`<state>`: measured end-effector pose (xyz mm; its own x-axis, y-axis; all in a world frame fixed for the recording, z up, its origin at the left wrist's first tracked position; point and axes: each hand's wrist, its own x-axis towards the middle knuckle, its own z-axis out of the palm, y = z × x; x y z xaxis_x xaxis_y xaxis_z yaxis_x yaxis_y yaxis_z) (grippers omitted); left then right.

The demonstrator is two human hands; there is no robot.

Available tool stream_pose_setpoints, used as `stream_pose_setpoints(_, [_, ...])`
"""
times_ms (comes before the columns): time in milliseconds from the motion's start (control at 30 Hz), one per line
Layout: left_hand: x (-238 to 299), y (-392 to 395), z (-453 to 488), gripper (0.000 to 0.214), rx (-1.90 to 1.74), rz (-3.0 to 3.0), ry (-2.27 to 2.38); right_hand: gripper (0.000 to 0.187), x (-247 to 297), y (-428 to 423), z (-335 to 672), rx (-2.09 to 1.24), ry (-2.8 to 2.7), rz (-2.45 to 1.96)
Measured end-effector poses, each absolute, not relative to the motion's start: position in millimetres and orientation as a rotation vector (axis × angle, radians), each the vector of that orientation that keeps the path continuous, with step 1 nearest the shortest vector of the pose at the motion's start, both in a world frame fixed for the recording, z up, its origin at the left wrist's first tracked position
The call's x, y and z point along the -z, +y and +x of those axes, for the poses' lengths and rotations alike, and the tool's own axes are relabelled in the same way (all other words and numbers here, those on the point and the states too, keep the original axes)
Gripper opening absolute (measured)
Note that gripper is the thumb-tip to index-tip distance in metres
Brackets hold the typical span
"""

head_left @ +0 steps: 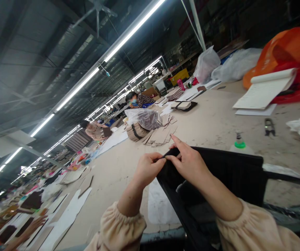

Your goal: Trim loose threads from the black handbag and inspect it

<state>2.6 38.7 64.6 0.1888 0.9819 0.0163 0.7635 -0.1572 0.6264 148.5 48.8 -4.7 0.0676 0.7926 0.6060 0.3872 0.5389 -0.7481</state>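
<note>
A black bag with what looks like a strap at its right lies tilted at the table's front edge. My left hand pinches the bag's upper corner between thumb and fingers. Close beside it, my right hand grips the same edge with its thumb and bent fingers, while its index finger points up and away. The fingertips of both hands nearly meet there. My right forearm crosses in front of the bag and hides part of it. Under the bag's left side lies a white sheet.
Beyond my hands are fanned card pieces and a banded bundle. To the right are a green-collared bottle, thread snips, a notepad and an orange bag. Co-workers are at the tables; one's hand shows lower left.
</note>
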Motion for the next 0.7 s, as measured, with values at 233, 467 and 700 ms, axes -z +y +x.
stream_pose_setpoints(233, [-66.2,41.6,9.1,0.018,-0.637,2.058,1.726,0.084,1.5,46.1,151.4,-0.538,-1.568,-0.902])
stream_pose_setpoints(467, [-63.9,43.7,8.7,0.02,-0.658,2.075,1.728,0.079,0.5,44.9,153.9,-0.508,-1.58,-0.958])
stream_pose_setpoints(700, [-69.6,41.5,4.1,0.028,-0.524,2.01,1.563,0.081,-0.8,42.4,151.4,-0.528,-1.608,-0.935])
